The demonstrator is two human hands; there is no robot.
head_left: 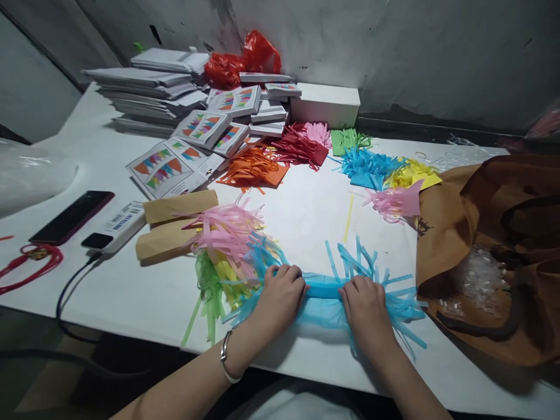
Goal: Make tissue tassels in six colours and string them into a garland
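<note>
A blue fringed tissue-paper piece [326, 289] lies near the front edge of the white table [306, 216], rolled into a band between my hands. My left hand [280, 294] is closed on its left end, a bracelet on the wrist. My right hand [365, 303] is closed on its right end, where cut strips fan out. Just left of my left hand lies a heap of finished tassels [227, 245] in pink, green, yellow and blue.
Cut fringed sheets lie in an arc behind: orange [254, 169], red [301, 149], green, blue [365, 166], yellow, pink [396, 201]. Printed cards and stacked packets [188, 140], a white box [326, 105], a phone [72, 216], a brown bag [490, 256] at right.
</note>
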